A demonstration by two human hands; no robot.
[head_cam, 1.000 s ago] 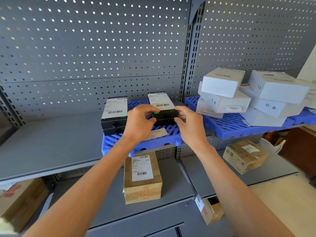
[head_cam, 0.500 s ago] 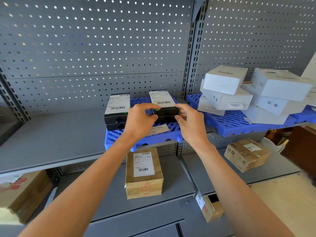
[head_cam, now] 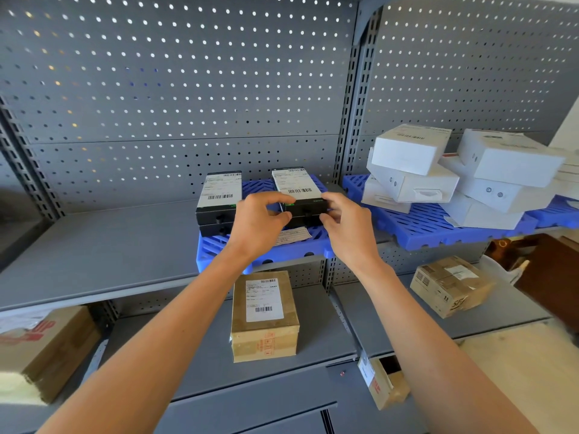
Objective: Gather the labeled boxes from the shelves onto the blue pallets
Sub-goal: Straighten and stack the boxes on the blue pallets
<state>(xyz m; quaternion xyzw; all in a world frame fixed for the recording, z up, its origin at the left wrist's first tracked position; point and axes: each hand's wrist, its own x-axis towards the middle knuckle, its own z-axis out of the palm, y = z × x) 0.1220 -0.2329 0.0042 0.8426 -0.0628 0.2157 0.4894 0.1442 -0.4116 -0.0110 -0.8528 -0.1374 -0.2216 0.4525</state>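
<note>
A black box with a white barcode label [head_cam: 294, 183] sits on top of another black box on the left blue pallet [head_cam: 282, 250], on the middle shelf. My left hand [head_cam: 257, 220] pinches its front left corner between thumb and index finger. My right hand [head_cam: 347, 223] pinches the front right corner the same way. A second stack of two labeled black boxes [head_cam: 219, 195] stands just to the left on the same pallet. A loose paper label [head_cam: 293, 236] lies on the pallet under my hands.
Several white boxes [head_cam: 410, 148] are piled on the right blue pallet [head_cam: 416, 228]. The lower shelf holds a labeled brown box [head_cam: 264, 314] in the middle, another brown box [head_cam: 451, 285] at the right and a large carton [head_cam: 40, 349] at the left. A small box [head_cam: 382, 383] sits below.
Both hands have moved the black box a little further back on the pallet, and it now lies level there. The grips look looser than before.
</note>
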